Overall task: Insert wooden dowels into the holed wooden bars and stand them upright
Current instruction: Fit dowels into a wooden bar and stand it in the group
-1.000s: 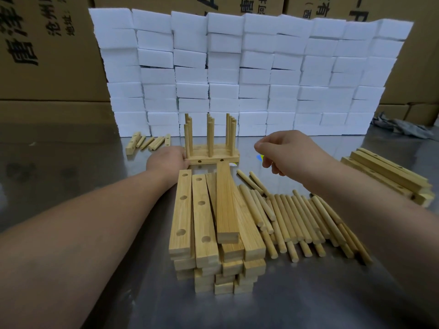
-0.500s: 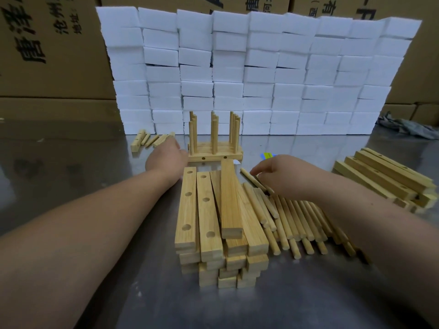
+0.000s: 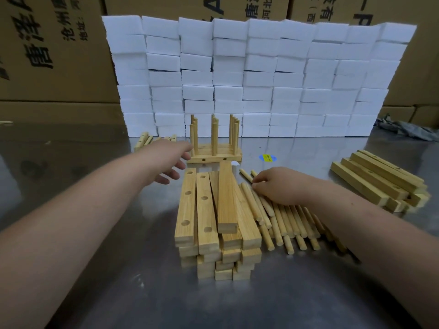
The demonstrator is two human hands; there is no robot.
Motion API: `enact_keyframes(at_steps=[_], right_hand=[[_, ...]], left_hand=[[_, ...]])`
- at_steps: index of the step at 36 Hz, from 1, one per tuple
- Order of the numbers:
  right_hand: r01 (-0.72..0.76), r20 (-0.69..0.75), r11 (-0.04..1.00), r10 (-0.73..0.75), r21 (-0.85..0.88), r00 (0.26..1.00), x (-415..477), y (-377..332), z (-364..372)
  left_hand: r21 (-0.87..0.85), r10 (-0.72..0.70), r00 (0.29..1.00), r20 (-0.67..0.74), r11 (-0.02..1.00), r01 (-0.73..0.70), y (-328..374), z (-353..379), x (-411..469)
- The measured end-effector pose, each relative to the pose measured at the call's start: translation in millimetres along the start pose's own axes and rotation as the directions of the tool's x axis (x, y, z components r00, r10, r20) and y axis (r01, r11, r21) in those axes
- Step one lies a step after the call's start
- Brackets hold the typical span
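Dowels beside bar stack, foam blocks behind

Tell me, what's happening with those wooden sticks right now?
Left grip open beside doweled bar. Right grip on loose dowels, hold unclear. Bar stack between grips.

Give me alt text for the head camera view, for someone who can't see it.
A person's right hand rests on loose dowels beside a stack of holed wooden bars; the open left hand hovers beside finished bars with upright dowels, on a metal table.
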State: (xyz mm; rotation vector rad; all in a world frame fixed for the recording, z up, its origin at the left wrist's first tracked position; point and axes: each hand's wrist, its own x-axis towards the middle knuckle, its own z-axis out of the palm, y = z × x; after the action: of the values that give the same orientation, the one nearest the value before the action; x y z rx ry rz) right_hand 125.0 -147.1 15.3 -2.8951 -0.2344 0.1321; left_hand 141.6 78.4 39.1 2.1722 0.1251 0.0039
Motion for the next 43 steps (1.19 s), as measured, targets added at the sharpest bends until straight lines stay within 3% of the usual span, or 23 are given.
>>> enact_keyframes(at_steps=[5,10,17,28,36,43], right_hand=[[0.005,-0.015,1.0,-0.006,-0.013,1.0,1.4,-0.7,0.6],[-0.024,-0.029,0.999,0.023,-0.049,0.999,1.4,0.0,-0.4],[-0.051,-0.062,0.992,0.044,-0.116,0.997,3.6,2.5,0.9],[-0.038,-0.083,0.995,0.03,-0.097,0.996,5.3,5.3,6.1],[-0.147,-0.167,0.983,0.127,-0.114,0.978,5.5,3.8,8.1],[-0.154,-0.336,0.988,0.153,0.024,0.929,8.0,-1.7,-3.9]], left_hand=[[0.304,0.045,0.992,0.118,0.949,-0.079,15.2,-17.1,-20.9],[0.504,0.077,0.976,0.204,0.846,-0.173,25.2,-19.2,-34.1],[0.579,0.121,0.96,0.254,0.776,-0.251,26.3,-12.1,-39.3],[0.7,0.061,0.939,0.337,0.651,-0.293,22.7,-5.8,-37.6],[0.725,0.091,0.955,0.283,0.631,-0.275,22.9,-1.1,-38.6],[0.739,0.203,0.96,0.194,0.613,-0.279,24.5,-1.0,-38.9]])
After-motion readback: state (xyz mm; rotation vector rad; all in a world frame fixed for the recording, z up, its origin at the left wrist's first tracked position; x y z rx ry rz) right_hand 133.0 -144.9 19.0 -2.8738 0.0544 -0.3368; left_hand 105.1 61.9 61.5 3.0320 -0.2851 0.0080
